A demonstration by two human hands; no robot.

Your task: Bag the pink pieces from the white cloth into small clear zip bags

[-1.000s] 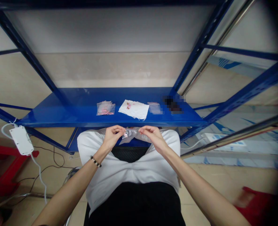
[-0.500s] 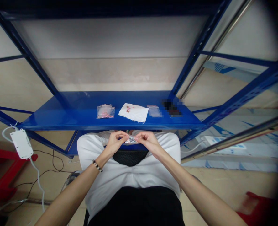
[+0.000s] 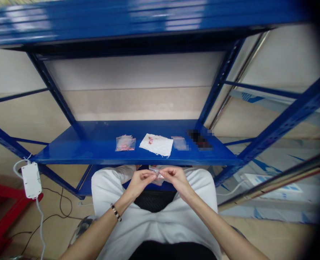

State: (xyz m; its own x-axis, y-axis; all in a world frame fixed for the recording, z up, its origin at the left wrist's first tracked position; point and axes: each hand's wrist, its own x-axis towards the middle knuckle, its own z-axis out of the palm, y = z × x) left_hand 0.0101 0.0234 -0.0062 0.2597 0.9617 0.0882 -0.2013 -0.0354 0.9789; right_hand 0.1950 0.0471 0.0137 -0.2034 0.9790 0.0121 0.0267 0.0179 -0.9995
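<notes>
Between my fingertips is a small clear plastic zip bag (image 3: 157, 177), held just in front of the shelf edge and above my lap. My left hand (image 3: 142, 180) pinches its left side, thumb against fingers. At the upper right of the bag, my right hand (image 3: 173, 176) pinches it too. Whatever is inside the bag is too small to make out. On the blue shelf (image 3: 95, 155) beyond lie a zip bag with small pink pieces (image 3: 125, 143), a white cloth or tissue (image 3: 157, 146) with small pinkish bits on it, and a clear plastic bag (image 3: 179, 143).
A dark, pixelated object (image 3: 200, 140) lies at the shelf's right end. A white power strip (image 3: 32, 180) hangs by the left post, its cable trailing down. A red stool (image 3: 3, 202) stands on the floor at left. A blue upper beam (image 3: 108, 25) crosses above.
My view has tilted upward, so the shelf and hands sit lower in the picture. Both hands still pinch the small bag, which now hangs more upright between them.
</notes>
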